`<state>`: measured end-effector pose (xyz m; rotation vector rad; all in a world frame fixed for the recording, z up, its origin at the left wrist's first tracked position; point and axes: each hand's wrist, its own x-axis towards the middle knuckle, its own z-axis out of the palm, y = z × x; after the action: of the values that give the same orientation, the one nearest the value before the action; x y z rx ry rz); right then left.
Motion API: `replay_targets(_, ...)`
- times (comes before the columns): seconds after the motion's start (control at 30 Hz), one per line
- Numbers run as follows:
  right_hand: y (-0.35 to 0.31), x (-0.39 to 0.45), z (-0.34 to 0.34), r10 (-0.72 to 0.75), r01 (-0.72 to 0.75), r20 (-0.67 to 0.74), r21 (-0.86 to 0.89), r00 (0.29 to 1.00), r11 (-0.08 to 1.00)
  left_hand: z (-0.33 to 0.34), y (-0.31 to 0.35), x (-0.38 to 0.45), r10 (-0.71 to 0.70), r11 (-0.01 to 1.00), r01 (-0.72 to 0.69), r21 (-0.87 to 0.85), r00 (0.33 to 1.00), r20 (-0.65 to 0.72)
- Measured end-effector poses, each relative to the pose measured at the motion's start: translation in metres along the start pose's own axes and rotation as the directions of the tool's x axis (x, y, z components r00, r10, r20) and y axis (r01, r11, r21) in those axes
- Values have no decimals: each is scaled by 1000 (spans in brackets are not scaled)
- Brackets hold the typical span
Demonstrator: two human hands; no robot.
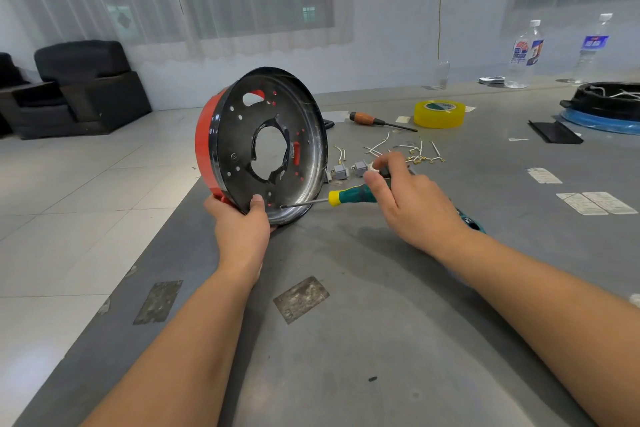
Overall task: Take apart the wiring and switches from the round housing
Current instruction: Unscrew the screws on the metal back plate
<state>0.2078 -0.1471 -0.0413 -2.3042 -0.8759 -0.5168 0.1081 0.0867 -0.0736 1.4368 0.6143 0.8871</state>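
Red on its outer wall and glossy black inside, the round metal housing [261, 146] stands tilted on its edge at the near-left corner of the grey, matte table [381, 340], its open face turned toward the camera. Its flat inner plate is dull black, punched with small round holes, and has a large ragged-edged opening through the middle. The left hand [242, 229] grips the housing at the bottom rim, thumb curled over the inner lip and fingers wrapped behind the red wall.

The right hand [408, 198] lies over the ribbed green handle of a screwdriver with a yellow collar [346, 196]; its fingers are bent loosely round the handle, and thumb and forefinger reach toward a small grey block-shaped switch [360, 167]. Whether they actually touch it cannot be told. The thin steel shaft points left, with the tip at the lower inside rim of the housing.

A second grey switch [340, 171] sits just beside the first, on the table right of the housing. Behind them lies a loose scatter of short white wires with brass terminals [408, 151]. Farther back rest a wooden-handled screwdriver [377, 121], a translucent yellow roll of tape [439, 113], and two clear plastic bottles [524, 55].
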Motion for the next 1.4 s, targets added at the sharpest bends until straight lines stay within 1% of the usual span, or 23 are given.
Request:
replay_targets(0.07,0,0,-1,-17,7,46,202,999,979,0,0,0,1,1000,-1,0,1000,4)
replay_targets(0.1,1,0,-2,-58,37,72,266,996,963,0,0,0,3,1000,-3,0,1000,4)
replay_targets(0.17,5,-3,-4,-120,82,109,301,987,950,0,-2,1,10,1000,-10,1,1000,-2)
replay_targets(0.23,1,-5,-4,-98,75,92,223,991,972,0,-3,3,12,1000,-12,0,1000,-10)
replay_targets(0.33,-2,-2,-2,-52,52,12,-5,999,999,1,-4,4,7,1000,-7,-7,1000,-25)
replay_targets(0.37,-2,-2,-2,-54,54,13,12,998,998,1,-5,4,9,1000,-9,-8,1000,-29)
replay_targets(0.4,-2,-2,-2,-63,61,19,101,998,993,1,-5,5,9,1000,-9,-9,999,-33)
replay_targets(0.5,2,-5,-4,-100,59,105,341,989,938,1,-6,6,-6,1000,5,-21,999,-43)
replay_targets(0.57,6,-6,-4,-44,-24,143,447,989,894,1,-6,5,-6,1000,5,-22,999,-35)
replay_targets(0.6,5,-7,-3,-12,-58,148,461,989,886,1,-6,5,-5,1000,4,-18,1000,-30)
replay_targets(0.67,4,-5,-1,56,-97,118,374,991,922,0,-7,5,-5,1000,4,-19,1000,-26)
replay_targets(0.73,2,-3,-1,69,-77,54,185,996,980,0,-7,6,-11,1000,11,-24,1000,-23)
replay_targets(0.77,1,-3,0,59,-63,36,138,998,988,0,-7,6,-15,1000,15,-28,1000,-22)
replay_targets(0.8,1,-2,0,44,-49,34,162,998,986,0,-7,6,-18,999,17,-30,1000,-22)
replay_targets(0.87,3,-4,-1,6,-33,94,295,996,955,0,-7,6,-20,999,20,-36,1000,-24)
replay_targets(0.93,7,-5,-2,-30,-23,151,339,988,941,0,-7,6,-24,999,22,-45,999,-27)
replay_targets(1.03,8,-5,-5,-5,-31,152,232,988,972,1,-6,6,-20,999,19,-39,1000,-23)
replay_targets(1.1,5,-4,-6,7,-21,102,139,995,990,0,-6,5,-9,1000,8,-29,1000,-23)
replay_targets(1.13,3,-4,-5,-5,-5,75,134,997,991,0,-6,5,-9,1000,9,-28,1000,-23)
replay_targets(1.23,2,-4,-4,-53,23,74,352,996,936,1,-6,5,-17,999,16,-49,999,-28)
replay_targets(1.3,2,-6,-4,-40,-22,113,498,993,867,0,-5,5,-24,998,22,-63,999,-34)
replay_targets(1.33,2,-7,-3,-22,-51,128,539,991,841,0,-5,5,-23,998,21,-61,999,-35)
replay_targets(1.4,0,-9,-2,3,-75,136,527,991,847,0,-5,5,-18,999,16,-48,999,-33)
